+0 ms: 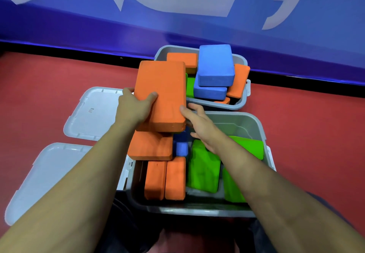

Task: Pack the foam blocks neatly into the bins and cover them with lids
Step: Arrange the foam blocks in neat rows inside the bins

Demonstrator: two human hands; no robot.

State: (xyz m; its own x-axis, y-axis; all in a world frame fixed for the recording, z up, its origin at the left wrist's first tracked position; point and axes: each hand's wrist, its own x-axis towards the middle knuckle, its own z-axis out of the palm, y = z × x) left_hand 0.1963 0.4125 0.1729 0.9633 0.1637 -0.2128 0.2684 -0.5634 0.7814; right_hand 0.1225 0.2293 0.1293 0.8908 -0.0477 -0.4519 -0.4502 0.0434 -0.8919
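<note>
Head view: left hand grips orange block, long axis pointing away.

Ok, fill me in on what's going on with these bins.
A person is packing foam blocks. Both hands hold one large orange block over the gap between two grey bins: the left hand grips its left edge, the right hand steadies its near right corner. The near bin holds orange and green blocks; the far bin is piled untidily with blue, orange and green ones. Two lids lie on the floor, off.
</note>
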